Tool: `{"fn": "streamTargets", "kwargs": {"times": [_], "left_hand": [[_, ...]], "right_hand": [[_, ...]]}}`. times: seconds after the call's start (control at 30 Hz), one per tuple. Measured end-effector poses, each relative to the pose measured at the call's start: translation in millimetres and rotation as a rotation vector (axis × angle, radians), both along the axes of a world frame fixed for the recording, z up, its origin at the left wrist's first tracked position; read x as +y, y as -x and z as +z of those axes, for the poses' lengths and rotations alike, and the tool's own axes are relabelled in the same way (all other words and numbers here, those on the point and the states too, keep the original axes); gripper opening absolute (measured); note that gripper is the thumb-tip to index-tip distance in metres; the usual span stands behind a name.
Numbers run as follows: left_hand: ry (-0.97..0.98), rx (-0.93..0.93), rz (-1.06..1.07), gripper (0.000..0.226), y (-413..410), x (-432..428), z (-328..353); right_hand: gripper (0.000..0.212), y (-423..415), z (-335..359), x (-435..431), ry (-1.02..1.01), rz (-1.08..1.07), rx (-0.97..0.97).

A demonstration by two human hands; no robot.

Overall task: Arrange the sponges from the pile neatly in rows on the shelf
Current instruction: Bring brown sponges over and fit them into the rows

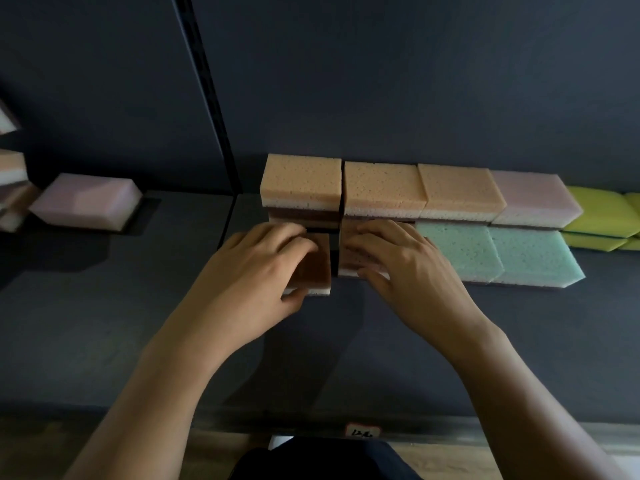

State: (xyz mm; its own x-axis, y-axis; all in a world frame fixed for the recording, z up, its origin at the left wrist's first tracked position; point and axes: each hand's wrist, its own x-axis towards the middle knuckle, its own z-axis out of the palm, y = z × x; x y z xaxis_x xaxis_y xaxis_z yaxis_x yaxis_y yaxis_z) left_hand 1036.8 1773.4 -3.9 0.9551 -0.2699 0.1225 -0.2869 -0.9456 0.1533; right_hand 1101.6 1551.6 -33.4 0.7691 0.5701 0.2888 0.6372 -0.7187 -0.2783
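Left hand [256,268]: fingers curled over the left sponge [317,268], thumb at its near edge, gripping.
Right hand [405,268]: fingers bent over the right sponge [348,237], holding it.
Location: both lay on the shelf [346,341] at frame centre, left of the green sponges [460,251].
Key relation: a dark gap parted them, and the left sponge sat lower in frame, out of line.
Judgement: the left hand was best placed to close it.

Your arms as seen from the head camera: left hand [256,268] and right hand [405,268], both bare, with bare forearms [180,375]. Bottom centre: your plain dark garment [329,459].
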Motion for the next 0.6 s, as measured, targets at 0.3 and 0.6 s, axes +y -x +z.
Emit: {"fn": "streamTargets", "kwargs": {"times": [0.3, 0.6], "left_hand": [[0.037, -0.051, 0.004, 0.042, -8.1, -6.6, -5.8], [0.069, -0.073, 0.009, 0.039, -22.3, -14.3, -10.8]], "right_hand": [[0.045, -0.5, 0.5, -0.2, 0.019, 0.002, -0.009], [0.041, -2.1, 1.8, 0.4, 0.004, -0.003, 0.001]]}}
